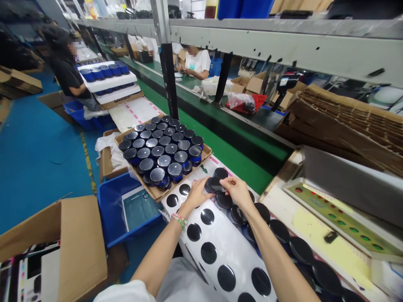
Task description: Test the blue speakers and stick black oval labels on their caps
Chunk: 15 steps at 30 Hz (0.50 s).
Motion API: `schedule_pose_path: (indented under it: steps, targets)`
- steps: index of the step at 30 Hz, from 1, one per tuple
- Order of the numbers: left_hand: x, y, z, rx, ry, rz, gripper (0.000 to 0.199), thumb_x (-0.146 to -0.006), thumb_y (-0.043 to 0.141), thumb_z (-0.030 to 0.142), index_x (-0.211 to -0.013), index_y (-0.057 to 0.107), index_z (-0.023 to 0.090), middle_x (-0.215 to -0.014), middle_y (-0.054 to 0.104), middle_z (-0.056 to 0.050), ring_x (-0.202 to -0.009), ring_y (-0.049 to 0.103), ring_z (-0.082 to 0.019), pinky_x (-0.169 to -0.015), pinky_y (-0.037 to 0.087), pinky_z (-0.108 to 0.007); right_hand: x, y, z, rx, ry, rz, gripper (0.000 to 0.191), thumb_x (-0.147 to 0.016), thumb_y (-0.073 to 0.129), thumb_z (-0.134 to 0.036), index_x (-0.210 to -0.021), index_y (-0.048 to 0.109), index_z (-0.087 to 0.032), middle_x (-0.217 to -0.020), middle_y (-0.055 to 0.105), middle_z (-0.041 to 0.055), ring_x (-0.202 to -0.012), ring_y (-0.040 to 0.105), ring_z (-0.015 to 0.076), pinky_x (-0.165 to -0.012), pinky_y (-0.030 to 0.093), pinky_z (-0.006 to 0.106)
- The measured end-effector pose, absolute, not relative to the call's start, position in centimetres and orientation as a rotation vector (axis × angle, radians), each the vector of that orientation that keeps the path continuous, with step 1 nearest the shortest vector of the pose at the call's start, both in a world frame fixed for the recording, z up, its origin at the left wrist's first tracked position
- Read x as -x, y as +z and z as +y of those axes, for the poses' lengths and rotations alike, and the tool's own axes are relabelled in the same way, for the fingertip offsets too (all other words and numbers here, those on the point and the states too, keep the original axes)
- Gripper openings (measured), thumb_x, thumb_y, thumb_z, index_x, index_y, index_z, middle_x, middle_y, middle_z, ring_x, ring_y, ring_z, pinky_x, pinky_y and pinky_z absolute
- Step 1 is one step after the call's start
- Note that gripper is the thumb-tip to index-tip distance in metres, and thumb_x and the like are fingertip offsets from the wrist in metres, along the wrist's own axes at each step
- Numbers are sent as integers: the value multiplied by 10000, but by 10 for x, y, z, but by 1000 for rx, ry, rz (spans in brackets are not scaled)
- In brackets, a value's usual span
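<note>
Black-topped round container (214, 185): between the two hands, beyond the far end of the white sheet; circular on top, so no long axis shows.
Cardboard box (83, 243): near left, flaps up, with printed pieces inside.
Blue bin (108, 214): right of the box, with a flat dark sheet inside.
Cardboard tray (206, 153): far side, left of the hands, filled with blue containers (163, 160) whose black tops face up.
Left hand (198, 193): curled around the held container's left side, thumb toward the near edge; a beaded bracelet (179, 220) circles the wrist.
White sheet (241, 251): below and between the forearms, dotted with black discs (226, 277).
Right hand (235, 189): thumb and fingertips pinched together at the container's right edge; whether anything thin lies between them cannot be told.
Nearer hand: neither; the container meets the left hand on one side, the right fingertips on the other.
Container row (279, 230): black tops running from the hands toward near right.
Yellow-green panel (341, 220): far right, beyond the row, with red and green spots.
</note>
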<state>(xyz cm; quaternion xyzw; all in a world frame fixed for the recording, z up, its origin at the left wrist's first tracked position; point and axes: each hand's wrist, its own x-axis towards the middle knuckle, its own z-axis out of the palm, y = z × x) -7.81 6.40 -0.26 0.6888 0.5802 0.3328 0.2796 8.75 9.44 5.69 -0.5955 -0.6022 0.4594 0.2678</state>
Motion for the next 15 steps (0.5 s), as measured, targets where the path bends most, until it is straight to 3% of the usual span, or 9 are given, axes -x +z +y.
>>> schedule_pose_path:
  steps: [7,15]
  targets:
    - [78,1,63,-1845,909,1574,672,-648,770,256,-1253,478,234,-1231,596,-65,-1159,524,-258,-1007,338,-430,-77,43,101,1776,1351,-1493,249,-910,537,-339,-1053,570,-138,-943,612,33,-737,605,125,-632,528,287]
    - [78,2,62,-1838,903,1570,659,-658,765,266,-1250,479,232,-1237,592,-67,-1169,516,-262,-1012,330,-432,-75,40,99,1858,1285,-1562,259,-907,542,-339,-1072,569,-141,-984,611,42,-781,611,138,-667,532,307]
